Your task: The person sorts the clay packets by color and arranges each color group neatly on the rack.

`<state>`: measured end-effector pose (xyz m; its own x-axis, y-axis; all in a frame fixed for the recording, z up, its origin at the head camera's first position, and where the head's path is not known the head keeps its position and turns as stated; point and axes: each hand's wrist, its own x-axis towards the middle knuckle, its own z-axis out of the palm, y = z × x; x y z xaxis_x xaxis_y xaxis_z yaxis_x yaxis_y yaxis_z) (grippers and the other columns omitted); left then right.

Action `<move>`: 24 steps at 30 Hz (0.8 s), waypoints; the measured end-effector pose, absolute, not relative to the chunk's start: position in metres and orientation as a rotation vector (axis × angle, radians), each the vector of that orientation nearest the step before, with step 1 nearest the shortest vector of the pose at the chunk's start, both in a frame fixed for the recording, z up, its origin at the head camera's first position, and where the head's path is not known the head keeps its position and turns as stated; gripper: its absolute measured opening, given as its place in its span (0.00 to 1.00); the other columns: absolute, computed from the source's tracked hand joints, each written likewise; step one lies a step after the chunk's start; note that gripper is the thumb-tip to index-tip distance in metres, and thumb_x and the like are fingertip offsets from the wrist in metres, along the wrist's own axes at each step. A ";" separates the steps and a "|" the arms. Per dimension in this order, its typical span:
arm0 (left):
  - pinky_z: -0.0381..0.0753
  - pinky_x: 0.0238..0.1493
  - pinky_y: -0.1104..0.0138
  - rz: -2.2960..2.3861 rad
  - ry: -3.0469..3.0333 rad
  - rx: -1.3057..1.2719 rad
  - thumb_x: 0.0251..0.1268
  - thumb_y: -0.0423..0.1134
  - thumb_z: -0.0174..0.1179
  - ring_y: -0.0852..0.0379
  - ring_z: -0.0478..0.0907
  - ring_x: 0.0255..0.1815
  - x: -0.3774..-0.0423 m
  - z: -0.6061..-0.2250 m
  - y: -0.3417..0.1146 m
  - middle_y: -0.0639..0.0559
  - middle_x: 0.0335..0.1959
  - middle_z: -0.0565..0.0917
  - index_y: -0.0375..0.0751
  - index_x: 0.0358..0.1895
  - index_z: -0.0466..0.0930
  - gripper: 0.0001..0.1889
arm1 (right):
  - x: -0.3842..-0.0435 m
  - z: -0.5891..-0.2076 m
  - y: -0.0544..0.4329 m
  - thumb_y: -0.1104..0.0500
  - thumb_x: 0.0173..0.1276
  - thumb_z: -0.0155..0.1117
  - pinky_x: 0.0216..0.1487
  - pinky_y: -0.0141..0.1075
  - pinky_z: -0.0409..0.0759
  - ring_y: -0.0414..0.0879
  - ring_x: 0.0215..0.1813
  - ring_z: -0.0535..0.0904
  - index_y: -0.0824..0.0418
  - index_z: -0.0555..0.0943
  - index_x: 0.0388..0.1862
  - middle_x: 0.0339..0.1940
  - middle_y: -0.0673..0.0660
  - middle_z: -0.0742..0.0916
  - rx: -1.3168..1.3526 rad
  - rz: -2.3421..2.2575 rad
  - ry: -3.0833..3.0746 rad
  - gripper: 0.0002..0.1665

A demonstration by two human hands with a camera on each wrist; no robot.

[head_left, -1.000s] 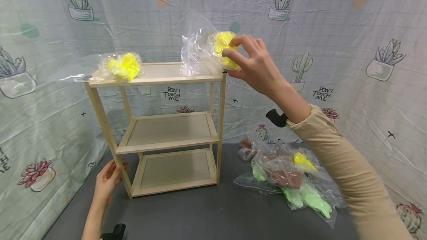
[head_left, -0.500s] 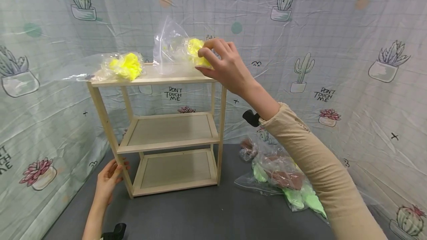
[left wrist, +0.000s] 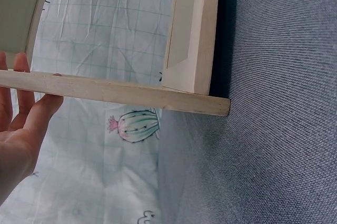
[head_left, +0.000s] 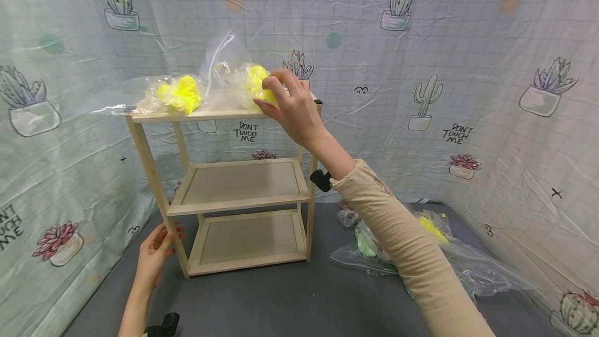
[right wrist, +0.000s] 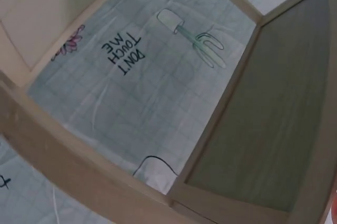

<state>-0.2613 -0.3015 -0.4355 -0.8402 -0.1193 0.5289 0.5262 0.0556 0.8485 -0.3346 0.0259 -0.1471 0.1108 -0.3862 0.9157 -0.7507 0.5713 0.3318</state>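
A three-tier wooden shelf [head_left: 238,207] stands on the dark table. My left hand [head_left: 152,256] holds its front left post, thumb and fingers on either side, also seen in the left wrist view, where the post [left wrist: 116,91] runs across. Above the top board, my right hand [head_left: 297,111] pinches a clear plastic bag with a bright yellow lump [head_left: 256,78], its bag end pointing left. Another bag with a yellow lump [head_left: 182,93] lies at the top board's left end. The right wrist view shows the shelf's underside [right wrist: 263,113] and only a sliver of hand.
On the table at right lie several clear bags, one with yellow contents [head_left: 431,228] and one with pale green [head_left: 366,243], partly hidden by my right sleeve [head_left: 398,238]. A cactus-print curtain [head_left: 374,118] surrounds the table at the back and sides.
My right hand has carried the yellow bag leftward and down, from beyond the top board's right end to over its middle. The left hand keeps its hold on the post.
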 end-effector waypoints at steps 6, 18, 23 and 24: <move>0.77 0.32 0.75 -1.872 -1.857 -0.313 0.66 0.32 0.45 0.71 0.80 0.37 -0.255 -0.427 -0.293 0.66 0.37 0.82 0.32 0.55 0.68 0.16 | -0.335 -0.155 0.028 0.54 0.62 0.58 0.37 0.40 0.67 0.48 0.42 0.76 0.64 0.70 0.37 0.43 0.59 0.78 0.966 0.411 -1.566 0.14; 0.76 0.32 0.77 -1.875 -1.844 -0.293 0.66 0.35 0.46 0.72 0.80 0.37 -0.257 -0.430 -0.295 0.68 0.38 0.82 0.40 0.53 0.71 0.14 | -0.337 -0.169 0.044 0.54 0.64 0.51 0.49 0.43 0.64 0.50 0.46 0.74 0.65 0.70 0.51 0.46 0.58 0.81 0.921 0.352 -1.814 0.20; 0.76 0.32 0.76 -1.872 -1.853 -0.286 0.66 0.34 0.46 0.72 0.80 0.37 -0.257 -0.428 -0.293 0.68 0.37 0.82 0.33 0.55 0.68 0.16 | -0.336 -0.168 0.040 0.53 0.67 0.47 0.52 0.44 0.62 0.49 0.51 0.74 0.60 0.73 0.50 0.48 0.55 0.81 0.889 0.279 -1.850 0.18; 0.76 0.32 0.76 -1.874 -1.851 -0.288 0.66 0.34 0.46 0.72 0.80 0.37 -0.257 -0.427 -0.293 0.68 0.37 0.82 0.31 0.55 0.67 0.17 | -0.336 -0.167 0.038 0.53 0.67 0.47 0.52 0.45 0.61 0.49 0.52 0.74 0.60 0.73 0.50 0.48 0.55 0.81 0.888 0.270 -1.858 0.17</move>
